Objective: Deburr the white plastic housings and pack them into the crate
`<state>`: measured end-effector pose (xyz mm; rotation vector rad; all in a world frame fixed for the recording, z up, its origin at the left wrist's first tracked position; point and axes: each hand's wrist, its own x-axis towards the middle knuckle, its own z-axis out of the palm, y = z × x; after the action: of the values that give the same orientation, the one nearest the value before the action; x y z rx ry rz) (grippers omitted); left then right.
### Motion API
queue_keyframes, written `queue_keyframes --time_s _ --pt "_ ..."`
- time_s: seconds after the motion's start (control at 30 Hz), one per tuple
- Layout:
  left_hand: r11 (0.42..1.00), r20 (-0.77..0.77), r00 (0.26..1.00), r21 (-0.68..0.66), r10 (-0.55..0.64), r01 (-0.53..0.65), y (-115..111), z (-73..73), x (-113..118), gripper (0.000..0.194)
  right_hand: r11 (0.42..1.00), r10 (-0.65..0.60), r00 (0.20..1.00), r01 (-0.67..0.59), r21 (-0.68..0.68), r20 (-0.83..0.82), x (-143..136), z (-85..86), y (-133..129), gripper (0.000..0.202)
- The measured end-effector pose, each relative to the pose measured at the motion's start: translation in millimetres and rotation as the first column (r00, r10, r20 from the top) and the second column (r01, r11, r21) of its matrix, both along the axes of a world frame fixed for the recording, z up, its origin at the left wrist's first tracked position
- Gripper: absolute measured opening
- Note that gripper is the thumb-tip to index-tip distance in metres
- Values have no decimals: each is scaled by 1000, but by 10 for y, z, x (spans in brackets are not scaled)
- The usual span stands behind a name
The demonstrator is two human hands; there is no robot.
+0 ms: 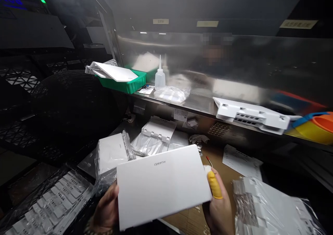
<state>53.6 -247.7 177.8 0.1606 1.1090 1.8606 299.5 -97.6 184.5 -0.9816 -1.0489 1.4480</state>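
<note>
A flat white plastic cover (163, 190) marked HUAWEI is held up in front of me, its lettering upside down. My left hand (106, 207) grips its left edge, with the thumb at the rim and the other fingers hidden behind. At the right edge my right hand (218, 200) is closed on the cover too, a yellow finger cot on one finger and some white material beside it. Behind the cover lie a bagged white cover (113, 153) and another white housing (158, 129) on clear plastic.
On the steel shelf stand a green bin (130, 85) with white covers, a dropper bottle (160, 78), a plastic bag (172, 94), a white housing (252, 115) and a yellow bin (312, 129). Wrapped white parts (275, 207) lie right; more bagged parts (54, 203) lie left.
</note>
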Motion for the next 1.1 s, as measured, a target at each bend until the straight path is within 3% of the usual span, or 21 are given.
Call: queue_keyframes --time_s 0.1,0.2,0.3,0.4,0.5,0.7,0.9,0.93,1.0,1.03,1.07,1.1 --pt "982 -72 993 -169 -94 81 126 290 68 54 973 10 985 -49 224 171 158 -59 72 42" --pt "979 -347 932 -199 -106 37 166 415 161 42 949 -73 977 6 316 201 291 -68 141 40" --pt "987 -710 686 -118 -159 107 159 444 190 25 981 -34 996 18 191 79 344 32 156 38" --pt "948 -877 438 -54 -195 313 187 509 163 14 989 143 979 -145 -3 -143 329 173 121 40" --pt "911 -925 336 -26 -179 412 245 598 139 14 975 174 954 -201 -90 -245 303 250 88 44" --pt "874 -920 338 -11 -200 486 294 611 159 12 969 167 949 -208 -134 -267 321 231 107 44" --pt "871 -902 353 -48 -247 488 297 599 176 13 963 119 957 -176 -204 -264 326 229 137 42" --pt "874 -903 351 -52 -248 484 297 598 180 16 962 110 957 -170 -214 -269 332 211 146 43" --pt "886 -913 338 -49 -226 461 300 577 205 39 967 89 953 -153 -206 -289 349 160 161 45" --pt "896 -909 366 -16 -198 444 305 557 229 56 976 60 951 -119 -181 -303 357 134 163 43" --pt "901 -874 451 37 -180 432 314 533 262 71 986 26 948 -77 -151 -317 365 112 158 39" --pt "907 -788 593 118 -162 404 328 508 302 83 991 -6 944 -37 -125 -329 370 98 147 34"
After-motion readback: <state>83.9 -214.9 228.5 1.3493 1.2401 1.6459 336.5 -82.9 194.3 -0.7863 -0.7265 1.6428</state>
